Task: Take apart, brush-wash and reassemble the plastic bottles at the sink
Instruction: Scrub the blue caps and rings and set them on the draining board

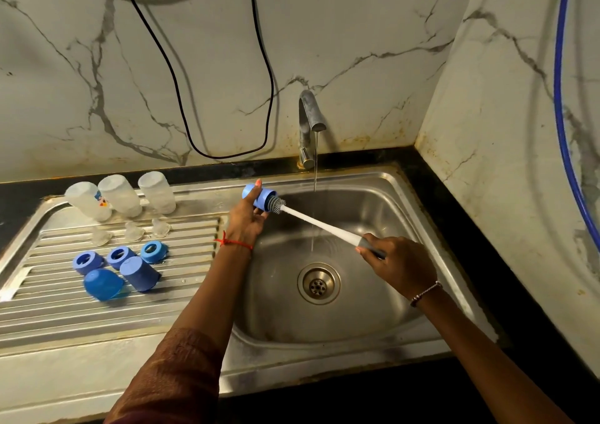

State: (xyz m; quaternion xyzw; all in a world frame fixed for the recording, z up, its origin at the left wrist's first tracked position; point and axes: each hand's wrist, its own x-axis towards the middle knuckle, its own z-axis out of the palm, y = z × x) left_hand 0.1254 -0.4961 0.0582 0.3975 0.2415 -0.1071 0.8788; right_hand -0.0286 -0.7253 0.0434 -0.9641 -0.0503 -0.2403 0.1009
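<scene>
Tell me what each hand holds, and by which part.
The left hand grips the blue cap round its side wall. The right hand holds the brush by its grey handle end, bristles at the cap's mouth.

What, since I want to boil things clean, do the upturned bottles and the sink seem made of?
The upturned bottles: probably plastic, frosted and translucent, going by their milky, see-through walls. The sink: apparently stainless steel, brushed, judging by its grey sheen and soft reflections.

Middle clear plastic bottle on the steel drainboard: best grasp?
Probably wrap the middle clear plastic bottle round its upper end, gripping front and back, coming down from above: it stands upright in a row, with neighbouring clear bottles close on either side, leaving little side access.
</scene>
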